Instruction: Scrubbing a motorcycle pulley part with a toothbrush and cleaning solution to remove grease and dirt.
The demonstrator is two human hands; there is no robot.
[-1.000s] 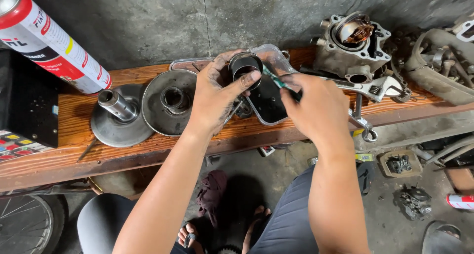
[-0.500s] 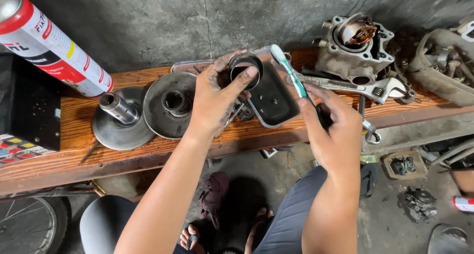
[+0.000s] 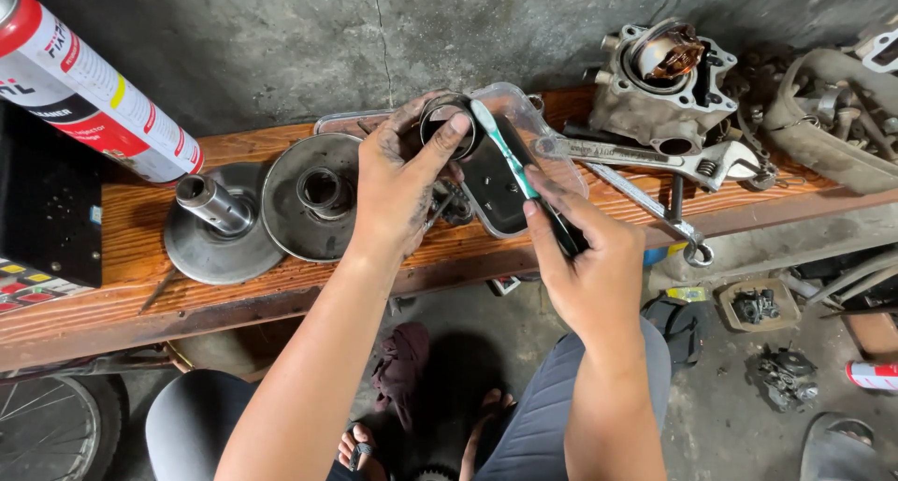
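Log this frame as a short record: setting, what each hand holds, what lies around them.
setting: wooden bench against a grey concrete wall, seen from above
left hand: grips a dark metal ring, thumb on its rim
right hand: holds a green-and-white toothbrush, bristles at the ring
under hands: clear plastic tray with dark liquid
left of hands: two round pulley discs, spray can
right of hands: engine cylinder, adjustable wrench
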